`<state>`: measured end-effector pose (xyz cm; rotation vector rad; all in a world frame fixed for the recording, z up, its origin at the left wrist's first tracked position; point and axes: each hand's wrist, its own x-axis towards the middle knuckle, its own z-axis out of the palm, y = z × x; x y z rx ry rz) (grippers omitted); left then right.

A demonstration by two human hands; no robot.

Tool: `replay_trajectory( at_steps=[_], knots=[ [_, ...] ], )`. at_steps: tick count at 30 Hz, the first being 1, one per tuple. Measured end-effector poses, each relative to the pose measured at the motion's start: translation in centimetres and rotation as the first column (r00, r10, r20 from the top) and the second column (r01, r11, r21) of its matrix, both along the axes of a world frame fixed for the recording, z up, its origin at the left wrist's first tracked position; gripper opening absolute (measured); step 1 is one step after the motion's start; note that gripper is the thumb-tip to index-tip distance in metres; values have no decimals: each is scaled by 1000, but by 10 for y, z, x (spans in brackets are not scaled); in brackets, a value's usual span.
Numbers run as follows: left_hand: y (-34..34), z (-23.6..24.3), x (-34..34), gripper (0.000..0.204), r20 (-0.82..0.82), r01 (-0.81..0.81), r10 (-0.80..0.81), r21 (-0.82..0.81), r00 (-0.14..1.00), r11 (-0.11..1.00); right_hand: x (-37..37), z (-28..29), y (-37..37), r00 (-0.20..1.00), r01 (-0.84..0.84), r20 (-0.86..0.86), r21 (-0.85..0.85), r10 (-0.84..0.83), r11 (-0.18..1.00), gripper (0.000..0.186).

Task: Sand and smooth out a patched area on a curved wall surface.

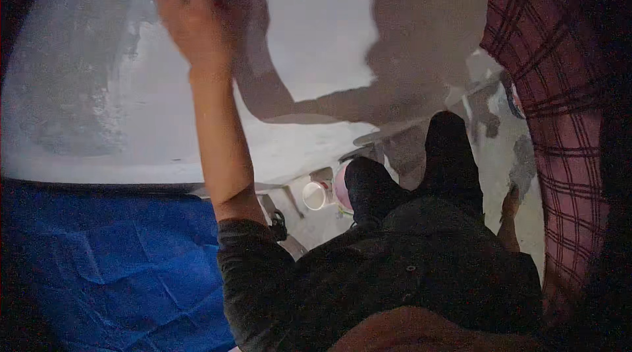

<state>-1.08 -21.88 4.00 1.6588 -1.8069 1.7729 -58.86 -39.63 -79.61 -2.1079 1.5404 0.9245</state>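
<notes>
My left hand (197, 13) is raised against a white and grey panel (316, 36) at the top, its fingers curled; what they hold, if anything, is hidden. Beside it on the panel is a squarish greyish patch at the upper edge, and the shadows of my hand and arm fall to its right. My right hand (510, 202) hangs low at the right beside my dark-trousered leg, small and dim; I cannot tell what its fingers hold.
A creased blue tarpaulin (112, 253) lies at lower left. A plaid cloth (559, 154) hangs along the right. Below the panel are a pale cup or small bucket (315, 195), a partly hidden pink round container (341, 184) and a stained pale floor (500, 148).
</notes>
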Motion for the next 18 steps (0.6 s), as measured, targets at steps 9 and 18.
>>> replay_trajectory(
  at_steps=[9, 18],
  knots=[
    [39, -199, 13, 36, -249, -24, 205, 579, 947, 815, -45, -15, -15, 774, 126, 514, -697, 370, 706, 58],
    [62, -149, -21, 36, -908, 98, -310, -349, -282, 932, -82, -28, -31, 984, -129, 109, -128, 143, 983, 44]
  ],
)
